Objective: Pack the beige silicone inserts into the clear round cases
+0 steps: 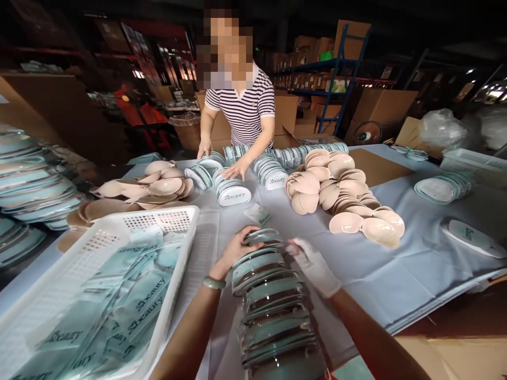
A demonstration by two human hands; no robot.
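A long row of plastic-wrapped pale-green oval packs runs toward me, standing on edge. At its far end my left hand, with a green bangle on the wrist, curls its fingers over the end packs. My right hand, in a white glove with bare fingertips, presses in from the right side of those same packs. Its fingertips are partly hidden by the plastic. Just beyond the row lies a loose printed pouch. To the left, a white plastic basket holds many flat printed pale-green pouches.
Across the table a co-worker in a striped shirt handles wrapped packs. Beige molded cups lie in heaps to the right and left. Stacked packs rise at the left edge. A white oval pack lies near the right edge.
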